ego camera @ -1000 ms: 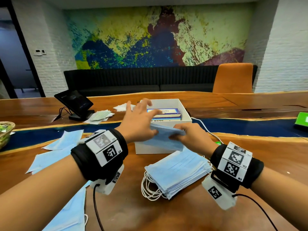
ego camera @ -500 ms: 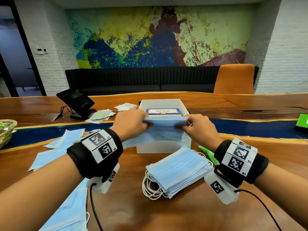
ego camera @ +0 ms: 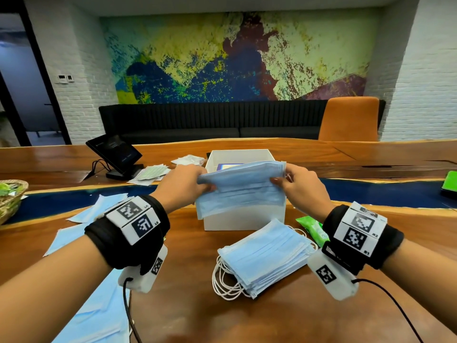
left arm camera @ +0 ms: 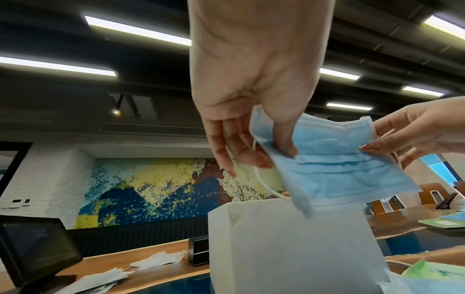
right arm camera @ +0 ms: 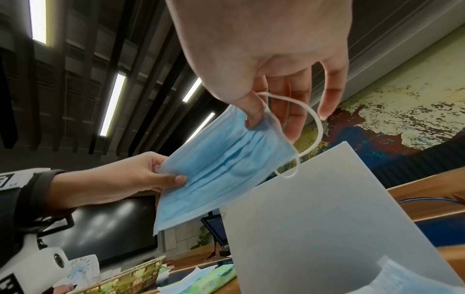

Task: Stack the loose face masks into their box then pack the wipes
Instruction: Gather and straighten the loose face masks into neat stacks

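Note:
I hold a thin bundle of blue face masks [ego camera: 241,188] stretched between both hands, just above the near rim of the open white box [ego camera: 243,217]. My left hand [ego camera: 184,185] pinches its left end [left arm camera: 281,143] between thumb and fingers. My right hand [ego camera: 298,185] pinches the right end [right arm camera: 254,121], an ear loop hanging by its fingers. A face-mask carton [ego camera: 228,166] shows inside the box. A stack of masks [ego camera: 265,254] lies on the table in front of the box. A green wipes pack [ego camera: 312,229] sits right of that stack.
Loose masks [ego camera: 81,226] are scattered at the left of the wooden table [ego camera: 272,315]. A black tablet on a stand [ego camera: 113,153] and white sachets [ego camera: 150,173] lie behind them. A wicker basket [ego camera: 11,199] is at far left, a green item [ego camera: 450,184] at far right.
Both hands took the bundle by its ends and lifted it from in front of the box up to the rim, spreading it flat between them.

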Available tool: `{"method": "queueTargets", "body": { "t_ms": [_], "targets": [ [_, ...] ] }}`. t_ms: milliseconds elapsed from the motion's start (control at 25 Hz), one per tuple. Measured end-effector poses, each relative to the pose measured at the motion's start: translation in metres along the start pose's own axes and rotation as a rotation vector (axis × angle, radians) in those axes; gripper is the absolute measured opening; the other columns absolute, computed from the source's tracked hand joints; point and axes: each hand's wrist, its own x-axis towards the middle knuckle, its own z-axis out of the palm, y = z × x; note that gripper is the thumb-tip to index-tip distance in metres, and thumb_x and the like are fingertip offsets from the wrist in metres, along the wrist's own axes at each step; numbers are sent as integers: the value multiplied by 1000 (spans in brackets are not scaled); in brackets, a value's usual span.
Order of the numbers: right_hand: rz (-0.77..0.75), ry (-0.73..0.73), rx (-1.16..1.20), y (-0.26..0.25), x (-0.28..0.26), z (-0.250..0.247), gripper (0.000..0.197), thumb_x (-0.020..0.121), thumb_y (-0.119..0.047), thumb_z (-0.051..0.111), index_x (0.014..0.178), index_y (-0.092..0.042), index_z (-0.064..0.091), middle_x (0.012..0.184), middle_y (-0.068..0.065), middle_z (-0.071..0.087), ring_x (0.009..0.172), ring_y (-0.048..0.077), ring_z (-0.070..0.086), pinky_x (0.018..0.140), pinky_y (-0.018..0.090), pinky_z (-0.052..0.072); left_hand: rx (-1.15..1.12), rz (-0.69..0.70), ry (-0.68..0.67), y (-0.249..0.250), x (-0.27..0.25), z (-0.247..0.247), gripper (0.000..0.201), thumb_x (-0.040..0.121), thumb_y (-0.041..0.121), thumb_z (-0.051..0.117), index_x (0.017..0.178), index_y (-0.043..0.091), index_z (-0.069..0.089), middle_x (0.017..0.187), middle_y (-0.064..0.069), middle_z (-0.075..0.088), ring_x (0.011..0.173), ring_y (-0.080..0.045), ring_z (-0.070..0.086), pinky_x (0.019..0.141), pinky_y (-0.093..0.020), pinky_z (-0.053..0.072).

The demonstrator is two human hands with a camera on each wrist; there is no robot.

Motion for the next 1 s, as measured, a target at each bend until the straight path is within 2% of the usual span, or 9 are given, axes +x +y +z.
{"method": "queueTargets", "body": {
  "t_ms": [80,240,400,480,640,720,800,920,1000],
  "targets": [
    [12,1,0,3,2,0,28,93,-35,53,114,-18,62,109,4,67,98,25,60,82,41,52,-65,13,31,1,-1,1,18,87,32,63,78,18,58,74,3,55,65,-12,53,59,-26,48],
    [85,17,79,12,8,-2,29,93,-30,54,103,-4,62,99,13,67,92,32,59,81,49,51,-258,-43,-27,-2,1,4,17,83,29,66,93,14,63,77,4,59,67,-7,57,49,-9,48],
    [147,40,179,14,9,-7,32,97,-23,48,91,7,56,82,13,57,73,24,48,61,33,35,-319,-94,-66,-1,-3,6,28,84,32,65,60,19,56,62,8,55,57,-5,51,42,-7,37],
    [166,70,202,16,8,-10,27,99,-20,42,82,0,50,75,5,50,66,16,41,55,31,30,-289,-95,-31,-2,-4,7,32,87,34,61,57,23,54,60,9,53,57,-6,47,44,-8,33],
    [190,118,287,29,12,-11,25,100,-19,41,77,-9,44,72,2,47,69,19,42,56,31,33,-357,-149,78,-10,-3,10,17,92,30,54,82,17,57,77,3,62,75,-14,58,62,-22,46],
    [205,132,350,33,14,-11,24,100,-20,41,82,-5,48,77,5,50,74,22,47,61,32,37,-420,-181,178,-11,-5,9,16,93,24,55,103,15,46,83,3,60,79,-12,56,63,-20,44],
    [205,130,395,33,14,-10,23,100,-20,40,84,-6,49,79,6,51,75,21,48,59,31,39,-371,-139,228,-8,-6,10,23,93,25,55,109,16,39,82,5,55,80,-12,54,62,-18,43],
    [185,113,444,28,12,-8,20,101,-21,38,92,-9,51,81,4,52,78,22,51,58,34,41,-309,-94,106,2,-4,14,25,93,36,50,110,17,45,97,0,60,87,-14,58,66,-19,47],
    [178,99,483,24,11,-6,21,101,-22,37,98,-9,53,83,2,54,82,24,52,61,38,43,-273,-137,-47,5,0,19,41,91,45,49,120,15,46,104,-1,59,92,-14,59,71,-22,49]
  ]
}}
